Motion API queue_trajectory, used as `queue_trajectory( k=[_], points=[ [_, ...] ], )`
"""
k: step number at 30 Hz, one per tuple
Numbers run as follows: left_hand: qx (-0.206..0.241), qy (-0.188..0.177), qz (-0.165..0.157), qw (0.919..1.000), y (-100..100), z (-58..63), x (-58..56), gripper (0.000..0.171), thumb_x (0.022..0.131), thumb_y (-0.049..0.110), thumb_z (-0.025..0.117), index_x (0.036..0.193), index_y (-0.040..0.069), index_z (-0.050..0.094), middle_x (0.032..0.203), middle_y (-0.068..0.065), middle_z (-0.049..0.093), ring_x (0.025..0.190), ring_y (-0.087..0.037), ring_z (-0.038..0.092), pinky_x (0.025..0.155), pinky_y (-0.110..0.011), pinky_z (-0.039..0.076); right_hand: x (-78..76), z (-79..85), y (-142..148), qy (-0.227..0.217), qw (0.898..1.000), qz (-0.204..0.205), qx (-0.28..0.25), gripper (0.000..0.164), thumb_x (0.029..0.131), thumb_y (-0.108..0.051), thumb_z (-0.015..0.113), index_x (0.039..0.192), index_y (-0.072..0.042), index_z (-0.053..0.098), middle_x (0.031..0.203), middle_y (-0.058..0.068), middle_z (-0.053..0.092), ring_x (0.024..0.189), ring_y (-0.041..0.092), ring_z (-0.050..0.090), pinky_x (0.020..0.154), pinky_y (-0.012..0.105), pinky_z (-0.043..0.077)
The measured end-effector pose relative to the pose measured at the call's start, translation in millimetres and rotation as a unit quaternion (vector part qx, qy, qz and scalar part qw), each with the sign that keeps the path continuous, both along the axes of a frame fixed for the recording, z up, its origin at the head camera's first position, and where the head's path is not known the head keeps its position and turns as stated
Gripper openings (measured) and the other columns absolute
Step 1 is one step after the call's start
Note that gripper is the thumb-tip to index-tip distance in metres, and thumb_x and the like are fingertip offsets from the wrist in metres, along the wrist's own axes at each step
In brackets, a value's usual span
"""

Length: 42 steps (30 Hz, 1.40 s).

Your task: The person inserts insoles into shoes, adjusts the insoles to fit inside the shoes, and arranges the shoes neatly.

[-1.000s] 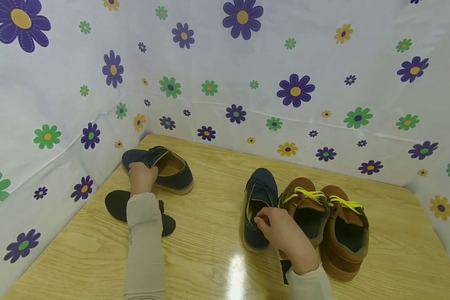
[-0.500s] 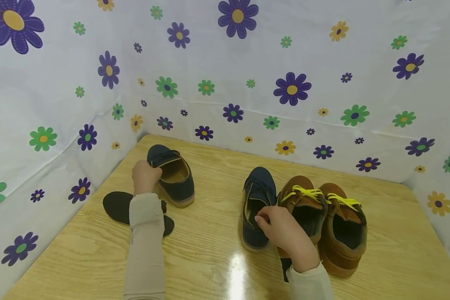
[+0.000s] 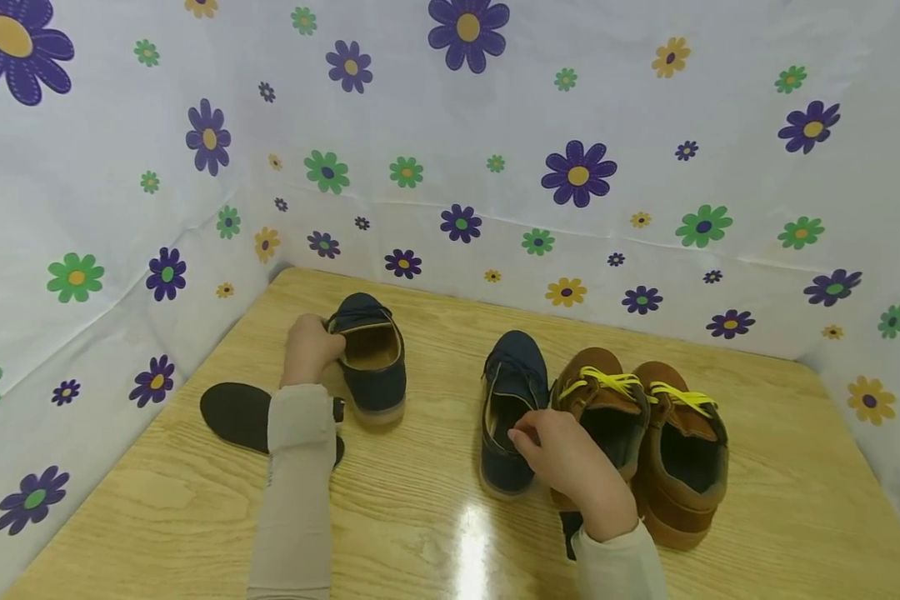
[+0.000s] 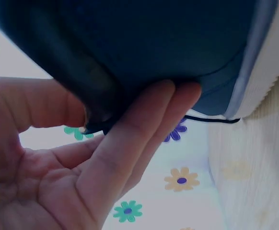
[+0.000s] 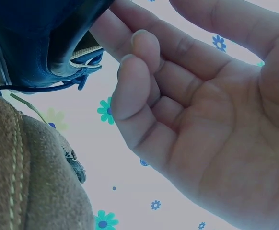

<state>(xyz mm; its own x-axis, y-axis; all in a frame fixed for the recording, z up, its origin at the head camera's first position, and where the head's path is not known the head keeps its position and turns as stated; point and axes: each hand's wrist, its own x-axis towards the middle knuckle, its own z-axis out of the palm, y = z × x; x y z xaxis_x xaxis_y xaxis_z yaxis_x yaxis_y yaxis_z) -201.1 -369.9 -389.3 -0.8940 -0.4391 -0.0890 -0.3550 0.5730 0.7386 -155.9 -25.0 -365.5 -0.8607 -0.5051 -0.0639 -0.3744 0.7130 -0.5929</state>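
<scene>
My left hand (image 3: pixel 311 343) grips the left side of a navy lace-up shoe (image 3: pixel 378 387) at its opening. In the left wrist view the thumb is at the collar and straight fingers (image 4: pixel 130 129) press the shoe's outer side. A matching navy shoe (image 3: pixel 516 375) stands at mid-table, toe toward the back. Over its opening hovers my right hand (image 3: pixel 566 458), loosely curled. In the right wrist view the right index fingertip is right at that shoe's collar (image 5: pixel 77 38), with the thumb held apart and the other fingers bent.
Two brown shoes (image 3: pixel 693 462) with yellow laces stand right of the navy one. A black, flat, sole-shaped thing (image 3: pixel 236 415) lies under the left forearm. A small black piece (image 3: pixel 572 532) shows beside the right wrist. Flowered white cloth (image 3: pixel 420 125) walls in the wooden table (image 3: pixel 420 533).
My left hand has turned the left navy shoe from lying diagonally to pointing toward the back, moving it rightward. The right hand has stayed over the other navy shoe.
</scene>
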Motion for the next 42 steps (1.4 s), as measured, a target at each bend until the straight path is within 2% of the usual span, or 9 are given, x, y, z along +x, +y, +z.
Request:
queue_trajectory(
  k=[2, 3, 5, 6, 13, 20, 25, 33, 42],
  points=[
    [0.001, -0.011, -0.020, 0.9997, 6.0, 3.0, -2.8, 0.024, 0.078, 0.000, 0.046, 0.094, -0.008, 0.062, 0.084, -0.018, 0.055, 0.071, -0.027, 0.044, 0.057, -0.034, 0.037, -0.3, 1.5, 1.8, 0.000, 1.000, -0.002, -0.002, 0.016, 0.094, -0.011, 0.062, 0.098, 0.000, 0.073, 0.085, 0.003, 0.065, 0.071, 0.012, 0.055, 0.070, 0.036, 0.050],
    [0.001, -0.015, -0.029, 0.9995, 9.1, 4.2, -4.0, 0.035, 0.079, 0.001, 0.046, 0.107, -0.011, 0.063, 0.095, -0.023, 0.058, 0.076, -0.029, 0.046, 0.061, -0.035, 0.039, -0.6, 2.2, 2.6, 0.000, 1.000, -0.003, -0.003, 0.016, 0.094, -0.012, 0.062, 0.098, 0.000, 0.073, 0.084, 0.002, 0.064, 0.070, 0.012, 0.054, 0.069, 0.036, 0.050],
    [-0.003, -0.022, -0.044, 0.9988, 15.8, 5.9, -5.8, 0.050, 0.082, 0.001, 0.046, 0.128, -0.014, 0.057, 0.115, -0.028, 0.058, 0.085, -0.032, 0.048, 0.066, -0.036, 0.041, -1.2, 3.7, 4.3, -0.004, 1.000, -0.004, -0.006, 0.017, 0.094, -0.012, 0.061, 0.098, 0.000, 0.073, 0.081, 0.001, 0.062, 0.069, 0.012, 0.052, 0.068, 0.035, 0.048],
    [-0.006, -0.025, -0.051, 0.9984, 19.1, 6.3, -6.3, 0.053, 0.083, 0.002, 0.046, 0.133, -0.015, 0.053, 0.121, -0.030, 0.057, 0.087, -0.032, 0.048, 0.068, -0.037, 0.041, -1.5, 4.5, 5.2, -0.006, 1.000, -0.005, -0.008, 0.017, 0.095, -0.012, 0.061, 0.098, 0.000, 0.073, 0.081, 0.001, 0.061, 0.068, 0.012, 0.052, 0.068, 0.035, 0.048],
    [-0.019, -0.026, -0.101, 0.9944, 43.8, 2.4, -8.7, 0.054, 0.081, -0.002, 0.048, 0.133, -0.017, 0.050, 0.120, -0.031, 0.058, 0.079, -0.028, 0.050, 0.063, -0.031, 0.041, -2.5, 12.1, 14.3, -0.015, 1.000, -0.023, 0.004, 0.020, 0.095, -0.014, 0.061, 0.102, 0.000, 0.073, 0.092, 0.004, 0.067, 0.075, 0.013, 0.057, 0.071, 0.037, 0.050],
    [-0.036, -0.022, -0.121, 0.9918, 62.6, 0.3, -11.4, 0.053, 0.080, -0.005, 0.047, 0.131, -0.016, 0.053, 0.118, -0.030, 0.060, 0.086, -0.031, 0.052, 0.071, -0.036, 0.045, -2.6, 15.4, 20.4, -0.007, 1.000, -0.021, -0.009, 0.019, 0.095, -0.013, 0.060, 0.098, 0.001, 0.073, 0.085, 0.003, 0.066, 0.068, 0.012, 0.052, 0.064, 0.033, 0.046],
    [-0.048, -0.028, -0.143, 0.9881, 70.7, -2.5, -12.7, 0.054, 0.079, -0.005, 0.048, 0.132, -0.014, 0.053, 0.120, -0.029, 0.060, 0.088, -0.031, 0.052, 0.073, -0.039, 0.045, -2.1, 15.7, 22.8, -0.012, 1.000, -0.021, -0.015, 0.020, 0.096, -0.013, 0.059, 0.100, 0.001, 0.073, 0.086, 0.003, 0.066, 0.067, 0.012, 0.052, 0.063, 0.032, 0.045],
    [-0.060, -0.020, -0.174, 0.9827, 81.8, -0.3, -10.2, 0.047, 0.077, -0.005, 0.050, 0.121, -0.013, 0.060, 0.105, -0.023, 0.063, 0.079, -0.029, 0.051, 0.068, -0.037, 0.043, -1.4, 17.4, 23.8, -0.013, 1.000, -0.022, -0.015, 0.020, 0.096, -0.013, 0.060, 0.099, 0.001, 0.073, 0.085, 0.003, 0.066, 0.066, 0.012, 0.051, 0.062, 0.032, 0.044],
    [-0.058, -0.025, -0.185, 0.9807, 85.7, -0.9, -8.9, 0.048, 0.077, -0.007, 0.051, 0.125, -0.011, 0.057, 0.110, -0.023, 0.062, 0.083, -0.030, 0.052, 0.070, -0.038, 0.044, -1.0, 17.2, 22.5, -0.009, 1.000, -0.016, -0.009, 0.020, 0.096, -0.013, 0.060, 0.100, 0.001, 0.074, 0.088, 0.004, 0.067, 0.067, 0.012, 0.052, 0.064, 0.032, 0.045]
  ],
)
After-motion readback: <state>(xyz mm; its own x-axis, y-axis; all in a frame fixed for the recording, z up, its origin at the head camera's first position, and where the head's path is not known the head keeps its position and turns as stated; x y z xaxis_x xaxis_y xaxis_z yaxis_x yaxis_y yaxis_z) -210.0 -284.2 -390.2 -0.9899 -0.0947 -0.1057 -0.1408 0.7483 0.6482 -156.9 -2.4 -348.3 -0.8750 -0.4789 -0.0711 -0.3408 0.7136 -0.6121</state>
